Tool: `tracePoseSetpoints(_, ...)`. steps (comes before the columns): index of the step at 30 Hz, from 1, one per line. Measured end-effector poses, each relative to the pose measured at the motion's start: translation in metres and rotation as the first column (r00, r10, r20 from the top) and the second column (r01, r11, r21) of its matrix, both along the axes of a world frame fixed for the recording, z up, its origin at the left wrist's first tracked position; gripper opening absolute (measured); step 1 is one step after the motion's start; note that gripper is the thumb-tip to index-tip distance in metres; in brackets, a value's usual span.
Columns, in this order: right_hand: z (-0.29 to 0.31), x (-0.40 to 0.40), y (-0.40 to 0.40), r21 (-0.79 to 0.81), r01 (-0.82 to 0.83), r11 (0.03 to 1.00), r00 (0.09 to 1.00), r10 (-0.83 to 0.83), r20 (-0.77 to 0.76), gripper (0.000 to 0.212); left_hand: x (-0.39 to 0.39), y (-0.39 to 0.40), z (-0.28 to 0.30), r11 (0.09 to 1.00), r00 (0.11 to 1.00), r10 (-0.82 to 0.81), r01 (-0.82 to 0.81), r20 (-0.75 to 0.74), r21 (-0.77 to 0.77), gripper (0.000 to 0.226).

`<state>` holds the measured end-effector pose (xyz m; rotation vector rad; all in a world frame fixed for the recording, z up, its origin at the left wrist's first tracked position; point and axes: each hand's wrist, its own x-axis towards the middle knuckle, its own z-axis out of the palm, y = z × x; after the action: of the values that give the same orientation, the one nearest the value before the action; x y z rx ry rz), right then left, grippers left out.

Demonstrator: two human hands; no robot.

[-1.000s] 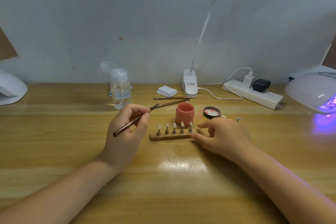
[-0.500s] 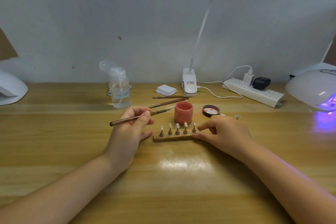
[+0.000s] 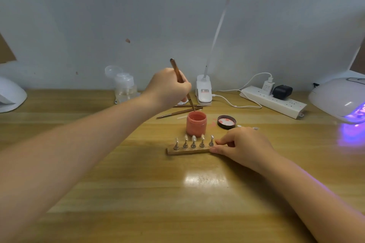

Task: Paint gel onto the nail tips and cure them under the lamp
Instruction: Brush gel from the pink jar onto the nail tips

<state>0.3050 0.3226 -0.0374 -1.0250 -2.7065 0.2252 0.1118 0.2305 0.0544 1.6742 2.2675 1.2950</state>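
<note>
left hand (image 3: 167, 87) pinches thin copper-coloured brush (image 3: 180, 81) mid-handle, tip in coral gel jar (image 3: 196, 123) | right hand (image 3: 243, 146) fingertips pinch wooden nail-tip strip (image 3: 187, 151) end | strip likely light, slides easily

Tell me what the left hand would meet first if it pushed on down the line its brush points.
Most likely the gel in the open coral jar. The left hand grips the brush tilted tip-down, its bristles at the jar's mouth. Depth is unclear, so whether the tip already touches gel cannot be told.
</note>
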Motion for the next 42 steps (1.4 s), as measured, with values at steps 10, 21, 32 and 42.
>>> tracePoseSetpoints(10, 0.001, -0.001, 0.001, 0.025, -0.036, 0.999, 0.999, 0.036, -0.008, 0.046, 0.012, 0.043, -0.017, 0.938, 0.999, -0.03, 0.039, 0.031, -0.343, 0.014)
tracePoseSetpoints(21, 0.003, -0.001, 0.002, 0.038, -0.051, 0.998, 0.999, 0.051, -0.001, 0.046, -0.011, 0.017, -0.013, 0.99, 0.859, 0.14, -0.124, 0.492, -0.064, 0.015)
tracePoseSetpoints(32, 0.0, 0.001, 0.001, 0.039, -0.056, 0.998, 0.998, 0.058, -0.037, 0.044, -0.038, -0.011, -0.03, 0.986, 0.666, 0.146, -0.161, 0.731, -0.05, 0.015)
tracePoseSetpoints(42, -0.001, 0.001, -0.008, 0.115, -0.074, 0.991, 0.996, 0.08, -0.048, 0.041, -0.042, -0.032, -0.043, 0.988, 0.496, 0.067, -0.154, 0.865, 0.012, 0.015)
